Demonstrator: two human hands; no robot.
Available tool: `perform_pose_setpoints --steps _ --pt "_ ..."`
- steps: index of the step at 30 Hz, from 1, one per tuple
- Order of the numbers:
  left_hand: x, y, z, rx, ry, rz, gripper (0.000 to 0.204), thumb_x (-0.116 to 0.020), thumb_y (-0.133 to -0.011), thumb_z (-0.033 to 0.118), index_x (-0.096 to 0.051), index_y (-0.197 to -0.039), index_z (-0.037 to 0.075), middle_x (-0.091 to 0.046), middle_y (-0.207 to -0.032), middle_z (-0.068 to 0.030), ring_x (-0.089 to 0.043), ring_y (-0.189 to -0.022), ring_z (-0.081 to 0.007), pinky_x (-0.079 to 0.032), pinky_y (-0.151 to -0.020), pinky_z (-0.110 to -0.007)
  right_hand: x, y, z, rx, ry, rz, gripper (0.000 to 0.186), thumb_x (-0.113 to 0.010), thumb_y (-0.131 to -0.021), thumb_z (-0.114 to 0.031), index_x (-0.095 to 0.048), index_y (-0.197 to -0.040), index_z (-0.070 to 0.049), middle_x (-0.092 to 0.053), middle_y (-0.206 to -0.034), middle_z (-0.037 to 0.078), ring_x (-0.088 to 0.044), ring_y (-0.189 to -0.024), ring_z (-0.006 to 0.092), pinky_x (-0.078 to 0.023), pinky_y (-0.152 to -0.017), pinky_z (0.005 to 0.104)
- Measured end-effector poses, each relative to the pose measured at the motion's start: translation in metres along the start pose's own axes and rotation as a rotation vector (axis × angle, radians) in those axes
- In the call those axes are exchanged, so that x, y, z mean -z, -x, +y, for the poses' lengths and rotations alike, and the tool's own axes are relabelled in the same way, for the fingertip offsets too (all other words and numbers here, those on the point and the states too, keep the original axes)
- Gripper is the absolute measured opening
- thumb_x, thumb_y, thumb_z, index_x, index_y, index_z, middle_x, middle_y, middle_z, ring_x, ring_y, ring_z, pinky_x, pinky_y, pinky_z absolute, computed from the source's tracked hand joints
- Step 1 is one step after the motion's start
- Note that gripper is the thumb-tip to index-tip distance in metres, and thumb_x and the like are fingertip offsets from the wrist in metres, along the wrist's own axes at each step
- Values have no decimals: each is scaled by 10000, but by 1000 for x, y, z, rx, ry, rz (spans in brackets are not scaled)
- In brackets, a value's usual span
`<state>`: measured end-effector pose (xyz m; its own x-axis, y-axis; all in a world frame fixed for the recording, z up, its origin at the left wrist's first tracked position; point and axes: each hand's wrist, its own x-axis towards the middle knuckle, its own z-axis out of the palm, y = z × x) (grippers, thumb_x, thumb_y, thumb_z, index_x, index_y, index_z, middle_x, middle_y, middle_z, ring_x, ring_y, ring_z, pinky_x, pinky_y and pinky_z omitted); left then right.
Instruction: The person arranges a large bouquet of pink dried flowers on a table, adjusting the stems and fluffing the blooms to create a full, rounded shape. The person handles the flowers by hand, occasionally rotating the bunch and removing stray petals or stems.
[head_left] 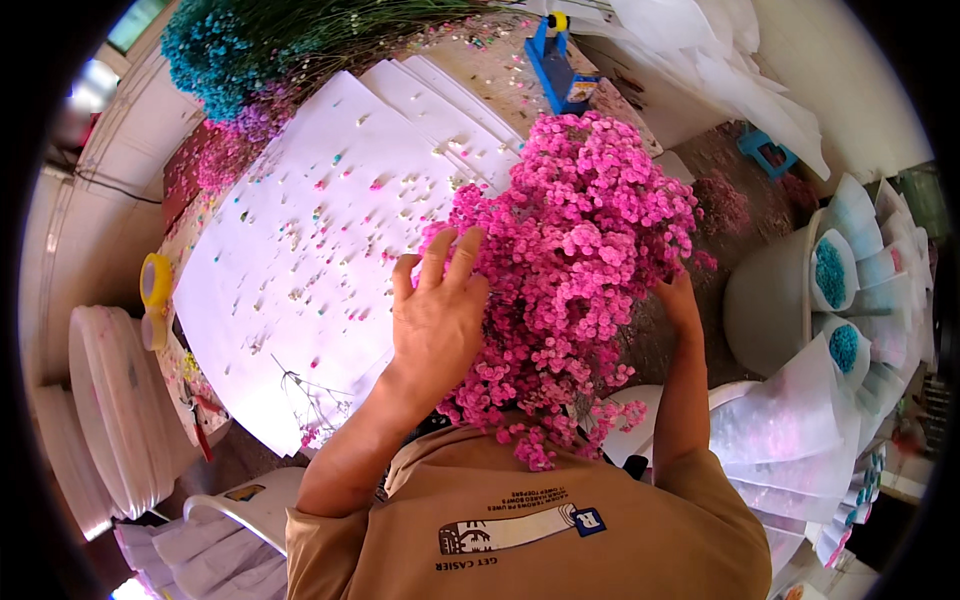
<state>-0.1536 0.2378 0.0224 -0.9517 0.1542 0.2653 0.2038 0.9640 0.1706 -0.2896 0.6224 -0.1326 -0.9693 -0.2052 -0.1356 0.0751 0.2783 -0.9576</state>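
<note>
A large bunch of small pink flowers [575, 240] fills the centre right, reaching down to my shirt. My left hand [440, 305] touches its left side, fingers apart and slightly bent. My right hand [675, 300] grips the bunch at its right side, the fingertips partly hidden in the blooms. Beneath and left of my left hand lie overlapping white paper sheets [270, 260] scattered with loose petals, with a thin dry sprig [315, 395] near the lower edge.
Blue, purple and pink flowers [215, 65] lie at back left. A blue tape dispenser [560, 75] stands behind. Left are yellow tape rolls [155, 295], red-handled cutters [200, 425] and plastic rolls [115, 410]. Right, a grey bucket [755, 310] holds wrapped bouquets; white wrapping [700, 40] hangs at back.
</note>
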Motion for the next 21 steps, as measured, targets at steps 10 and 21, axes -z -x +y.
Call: perform_pose_setpoints --steps 10,21 --pt "26 38 -26 316 711 103 233 -597 -841 -155 -610 -1017 -3 -676 -1028 -154 -656 -988 -327 -505 -884 -432 19 34 -8 -58 -255 -59 1176 -891 -681 -384 -291 -1643 -71 -434 -1603 117 -417 -1482 299 -325 -1205 469" --pt "-40 110 -13 193 914 -624 648 -739 -961 237 -475 -1515 29 -452 -1589 -182 -423 -1467 -333 -331 -1221 -415 3 -50 31 37 -196 -249 982 -831 -741 -186 -370 -1594 -28 -524 -1521 88 -540 -1332 224 -404 -1144 397"
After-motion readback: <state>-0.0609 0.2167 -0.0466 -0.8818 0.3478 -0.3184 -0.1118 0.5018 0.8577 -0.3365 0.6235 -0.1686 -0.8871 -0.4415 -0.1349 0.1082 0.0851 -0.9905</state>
